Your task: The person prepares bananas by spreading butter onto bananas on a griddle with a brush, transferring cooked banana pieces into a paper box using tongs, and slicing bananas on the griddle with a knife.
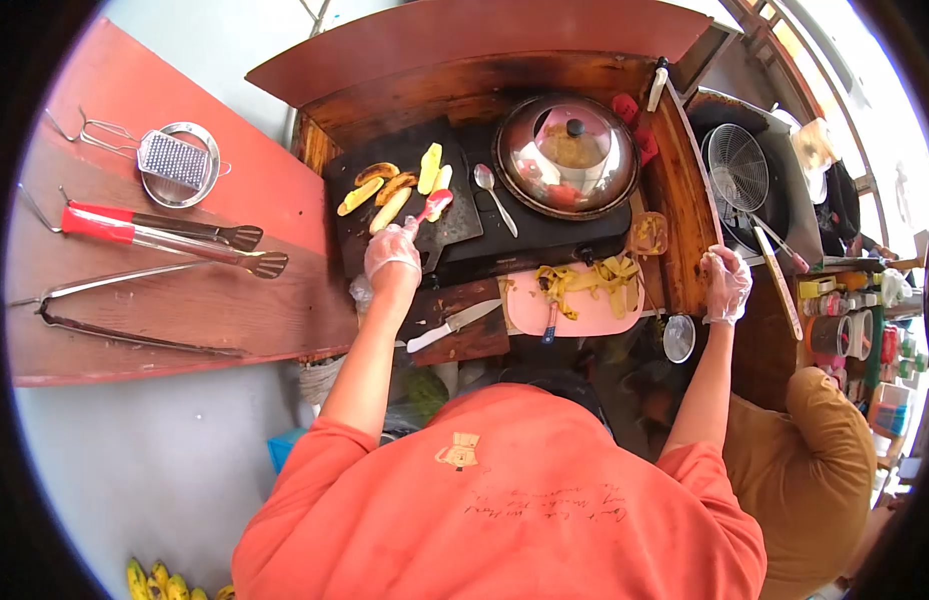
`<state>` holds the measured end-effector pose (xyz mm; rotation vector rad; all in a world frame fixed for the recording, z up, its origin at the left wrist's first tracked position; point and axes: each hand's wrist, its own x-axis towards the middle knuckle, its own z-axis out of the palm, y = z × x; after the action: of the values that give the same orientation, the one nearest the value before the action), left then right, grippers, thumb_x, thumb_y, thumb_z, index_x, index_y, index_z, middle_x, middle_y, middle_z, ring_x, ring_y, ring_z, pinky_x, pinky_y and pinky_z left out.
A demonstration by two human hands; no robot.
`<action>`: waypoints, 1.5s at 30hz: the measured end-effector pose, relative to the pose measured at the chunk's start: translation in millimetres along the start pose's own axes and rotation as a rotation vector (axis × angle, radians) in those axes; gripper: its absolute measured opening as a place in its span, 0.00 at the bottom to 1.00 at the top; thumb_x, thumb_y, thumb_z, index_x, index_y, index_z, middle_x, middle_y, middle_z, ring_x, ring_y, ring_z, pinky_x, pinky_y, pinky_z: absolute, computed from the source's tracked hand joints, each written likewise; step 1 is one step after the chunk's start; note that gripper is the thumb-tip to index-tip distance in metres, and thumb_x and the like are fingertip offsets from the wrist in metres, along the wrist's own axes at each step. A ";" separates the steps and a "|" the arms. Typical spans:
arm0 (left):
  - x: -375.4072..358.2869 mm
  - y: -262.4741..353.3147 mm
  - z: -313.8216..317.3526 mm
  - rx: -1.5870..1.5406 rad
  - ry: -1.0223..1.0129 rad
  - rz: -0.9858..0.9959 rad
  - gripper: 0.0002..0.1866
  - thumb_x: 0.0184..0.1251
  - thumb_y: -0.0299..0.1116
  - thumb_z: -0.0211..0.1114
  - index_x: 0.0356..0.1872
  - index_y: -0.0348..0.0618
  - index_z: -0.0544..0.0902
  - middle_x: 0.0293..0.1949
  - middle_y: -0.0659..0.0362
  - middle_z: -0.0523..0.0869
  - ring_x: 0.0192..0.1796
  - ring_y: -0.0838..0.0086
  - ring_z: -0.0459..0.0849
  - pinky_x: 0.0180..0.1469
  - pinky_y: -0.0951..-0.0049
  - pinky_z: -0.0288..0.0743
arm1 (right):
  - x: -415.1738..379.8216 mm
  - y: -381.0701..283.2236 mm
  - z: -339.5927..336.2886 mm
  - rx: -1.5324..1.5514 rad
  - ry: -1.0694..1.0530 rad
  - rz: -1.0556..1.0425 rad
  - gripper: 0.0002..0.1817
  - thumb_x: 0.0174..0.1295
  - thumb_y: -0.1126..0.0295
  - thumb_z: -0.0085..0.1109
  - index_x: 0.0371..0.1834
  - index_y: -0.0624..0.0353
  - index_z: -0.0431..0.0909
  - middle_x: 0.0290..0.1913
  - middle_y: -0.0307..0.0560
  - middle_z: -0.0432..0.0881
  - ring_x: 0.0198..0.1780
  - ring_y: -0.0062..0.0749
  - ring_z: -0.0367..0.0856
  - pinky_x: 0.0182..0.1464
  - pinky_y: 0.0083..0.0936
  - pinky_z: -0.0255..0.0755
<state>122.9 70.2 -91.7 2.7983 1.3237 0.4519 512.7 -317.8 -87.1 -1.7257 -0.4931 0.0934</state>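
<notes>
My left hand (392,254), in a clear plastic glove, is closed round a utensil with a red head (437,203). The head lies against the peeled bananas (390,210) on the black griddle (459,212); several of these are yellow, others browned. My right hand (726,284), gloved too, has its fingers curled over the near end of the wooden side panel (689,215). A metal spoon (496,198) lies between the bananas and a pan under a shiny domed lid (566,155).
Banana peels (594,284) cover a pink cutting board (524,308), beside a white-handled knife (454,326). Left, a red table (104,335) holds tongs (174,235) and a grater (174,160) on a metal bowl. A person in brown (799,480) is close at right, below a wire strainer (736,165).
</notes>
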 end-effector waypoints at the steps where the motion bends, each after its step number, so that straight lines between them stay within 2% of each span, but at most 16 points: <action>1: -2.0 -0.6 0.3 -0.001 -0.001 0.005 0.09 0.71 0.32 0.58 0.38 0.46 0.88 0.31 0.50 0.85 0.39 0.53 0.86 0.41 0.54 0.79 | 0.0 0.8 -1.4 -0.001 0.005 0.002 0.06 0.66 0.79 0.62 0.43 0.65 0.84 0.35 0.42 0.86 0.35 0.23 0.85 0.43 0.19 0.78; 9: -34.3 -49.6 -26.4 0.002 -0.043 -0.318 0.11 0.69 0.28 0.60 0.46 0.43 0.89 0.31 0.47 0.84 0.39 0.51 0.85 0.41 0.52 0.78 | 3.7 7.8 -6.1 0.014 -0.006 0.013 0.06 0.64 0.80 0.61 0.42 0.66 0.84 0.35 0.42 0.86 0.35 0.24 0.85 0.43 0.20 0.79; 11: -22.1 -62.5 -13.8 -0.051 0.123 -0.083 0.12 0.68 0.25 0.61 0.48 0.43 0.88 0.33 0.46 0.85 0.39 0.50 0.85 0.43 0.53 0.78 | 3.1 3.6 -4.3 0.022 -0.001 -0.007 0.06 0.64 0.80 0.61 0.42 0.66 0.84 0.34 0.43 0.86 0.35 0.24 0.85 0.43 0.20 0.79; 17: -36.0 -68.2 13.6 0.032 -0.040 -0.244 0.11 0.70 0.28 0.60 0.48 0.44 0.88 0.32 0.46 0.84 0.39 0.49 0.84 0.40 0.50 0.76 | 4.1 9.7 -8.5 0.039 -0.018 0.007 0.07 0.65 0.79 0.60 0.44 0.66 0.83 0.36 0.44 0.86 0.36 0.25 0.85 0.44 0.21 0.79; 19: -53.7 -74.2 -0.9 -1.229 -0.019 -1.028 0.13 0.69 0.38 0.67 0.25 0.49 0.77 0.18 0.64 0.71 0.19 0.73 0.72 0.20 0.68 0.65 | 5.2 11.0 -8.4 0.167 -0.003 0.061 0.07 0.65 0.79 0.61 0.44 0.65 0.83 0.36 0.43 0.86 0.36 0.25 0.85 0.44 0.21 0.79; 21: -55.6 -65.2 -8.4 -1.386 0.170 -1.118 0.18 0.66 0.37 0.71 0.21 0.57 0.70 0.17 0.72 0.63 0.15 0.83 0.62 0.16 0.75 0.54 | 5.1 8.9 -7.9 0.142 -0.009 0.075 0.06 0.64 0.77 0.62 0.42 0.63 0.85 0.34 0.40 0.86 0.35 0.22 0.83 0.42 0.19 0.77; 24: -55.3 -38.8 -3.7 -1.401 0.088 -0.888 0.10 0.69 0.36 0.68 0.27 0.48 0.81 0.20 0.64 0.76 0.19 0.75 0.75 0.21 0.70 0.68 | 3.3 -7.7 -8.6 0.032 -0.023 0.009 0.06 0.64 0.76 0.62 0.42 0.62 0.86 0.33 0.38 0.85 0.35 0.20 0.82 0.41 0.20 0.77; 26: -42.9 29.7 -41.3 -0.403 0.208 0.145 0.10 0.73 0.36 0.63 0.45 0.42 0.88 0.32 0.53 0.88 0.32 0.60 0.87 0.35 0.60 0.80 | 1.2 -3.9 -3.1 0.028 0.004 -0.114 0.04 0.64 0.79 0.62 0.39 0.63 0.85 0.32 0.41 0.86 0.33 0.21 0.82 0.39 0.20 0.77; 27: -40.4 59.2 -52.3 -0.449 -0.071 0.031 0.15 0.76 0.36 0.58 0.57 0.44 0.85 0.42 0.44 0.89 0.45 0.49 0.88 0.48 0.54 0.80 | -7.1 -7.2 3.7 0.081 0.026 -0.043 0.04 0.66 0.77 0.60 0.38 0.63 0.84 0.31 0.42 0.86 0.33 0.23 0.83 0.39 0.21 0.77; 29: -27.5 127.9 -60.0 -0.515 -0.249 0.112 0.14 0.75 0.33 0.59 0.55 0.42 0.85 0.47 0.45 0.89 0.48 0.53 0.87 0.53 0.57 0.80 | -28.2 -20.9 20.5 -0.076 -0.031 0.019 0.09 0.68 0.70 0.58 0.33 0.62 0.85 0.29 0.45 0.86 0.32 0.29 0.85 0.37 0.28 0.78; 32: -19.1 208.2 -4.9 -0.496 -0.371 0.322 0.15 0.76 0.36 0.55 0.56 0.44 0.82 0.43 0.44 0.87 0.47 0.48 0.86 0.50 0.53 0.80 | -57.5 67.9 52.8 -0.387 -0.118 0.329 0.12 0.66 0.62 0.61 0.35 0.59 0.86 0.29 0.49 0.87 0.27 0.37 0.86 0.35 0.32 0.79; 33: -14.9 234.2 21.4 -0.454 -0.407 0.379 0.16 0.76 0.36 0.52 0.57 0.45 0.80 0.41 0.44 0.87 0.46 0.47 0.86 0.48 0.52 0.81 | -58.9 62.0 63.7 0.053 0.021 0.572 0.10 0.69 0.67 0.61 0.39 0.65 0.85 0.24 0.42 0.84 0.19 0.24 0.78 0.25 0.22 0.74; 35: 4.9 300.3 42.1 -0.265 -0.515 0.453 0.16 0.75 0.34 0.49 0.52 0.43 0.84 0.44 0.43 0.88 0.48 0.48 0.87 0.49 0.53 0.82 | -52.1 98.0 70.2 0.399 0.146 0.832 0.09 0.69 0.68 0.62 0.37 0.63 0.84 0.26 0.42 0.83 0.20 0.24 0.77 0.25 0.21 0.74; 40: 48.3 404.7 103.8 -0.141 -0.734 0.265 0.12 0.67 0.29 0.57 0.41 0.39 0.89 0.48 0.42 0.88 0.50 0.48 0.88 0.51 0.55 0.84 | -34.4 200.0 92.0 0.496 0.024 0.752 0.04 0.63 0.74 0.62 0.30 0.59 0.81 0.25 0.43 0.81 0.22 0.26 0.78 0.23 0.26 0.72; 41: 49.5 410.3 126.9 -0.137 -0.693 0.260 0.13 0.67 0.30 0.57 0.41 0.37 0.89 0.47 0.42 0.88 0.49 0.49 0.89 0.48 0.56 0.84 | -30.1 198.5 99.9 0.911 0.149 1.040 0.05 0.59 0.77 0.62 0.27 0.57 0.79 0.23 0.42 0.80 0.21 0.27 0.79 0.20 0.29 0.70; 45: 45.3 412.6 149.1 -0.106 -0.738 0.344 0.14 0.70 0.31 0.56 0.43 0.35 0.88 0.48 0.41 0.88 0.51 0.50 0.89 0.49 0.58 0.84 | -17.9 176.8 104.9 0.636 0.227 1.161 0.05 0.62 0.73 0.65 0.32 0.62 0.81 0.28 0.46 0.83 0.23 0.28 0.79 0.26 0.25 0.75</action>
<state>500.9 -143.9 -167.8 2.6631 0.6464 -0.4685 510.1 -251.6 -282.5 -1.1642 0.6962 0.7788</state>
